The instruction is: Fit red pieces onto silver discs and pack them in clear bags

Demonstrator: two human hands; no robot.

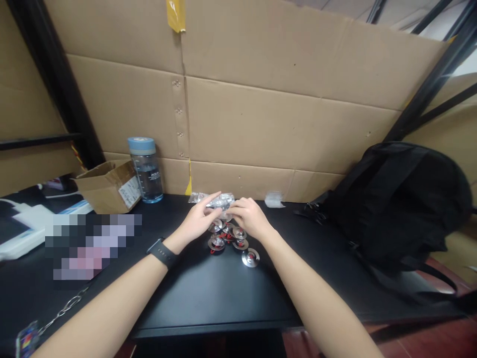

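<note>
Left hand, fingers straighter, and right hand, fingers curled, are facing each other; grasp: cannot tell. Domed, red-corded silver metal discs are lying toward six o'clock on the black desk; round, no long axis. Right hand is sitting nearer the outlying disc.

Small silvery metal discs, shiny and domed like little cymbals, lie bunched on the black tabletop, some overlapping, with red cord among them. One disc lies flat just beside the bunch, toward the front edge, red at its centre. Behind, I make out what's probably crinkled clear plastic, partly hidden.
</note>
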